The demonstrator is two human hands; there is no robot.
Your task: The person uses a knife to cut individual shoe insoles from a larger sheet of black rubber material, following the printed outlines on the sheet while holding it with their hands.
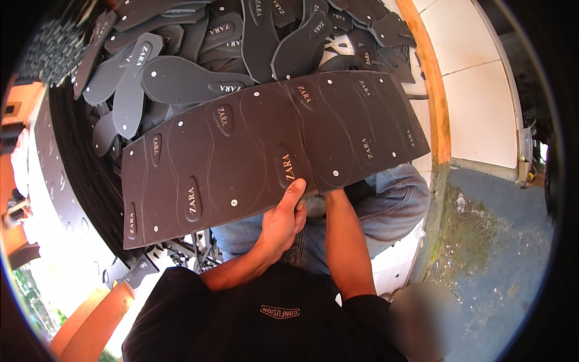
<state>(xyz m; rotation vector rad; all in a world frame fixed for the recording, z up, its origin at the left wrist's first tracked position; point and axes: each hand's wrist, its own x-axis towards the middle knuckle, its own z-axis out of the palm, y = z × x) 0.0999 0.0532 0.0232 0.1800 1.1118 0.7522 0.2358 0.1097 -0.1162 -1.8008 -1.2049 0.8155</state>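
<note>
A wide dark brown sheet (pixel 259 133) stretches across my lap, marked with several insole outlines, raised oval pads and small white dots. A crease or split runs down it right of the middle, from the far edge to the near edge. My left hand (pixel 284 218) grips the near edge beside that line, thumb on top and fingers curled underneath. My right hand (pixel 335 195) reaches under the sheet just right of the line; its fingers are hidden there.
Beyond the sheet lies a heap of loose dark grey insoles (pixel 196 80). Dark sheets are stacked at the left (pixel 81 157). Thin offcut strips (pixel 196 250) lie by my left leg. A wooden edge (pixel 429 78) borders the right side, with blue-grey floor (pixel 494 241) beyond.
</note>
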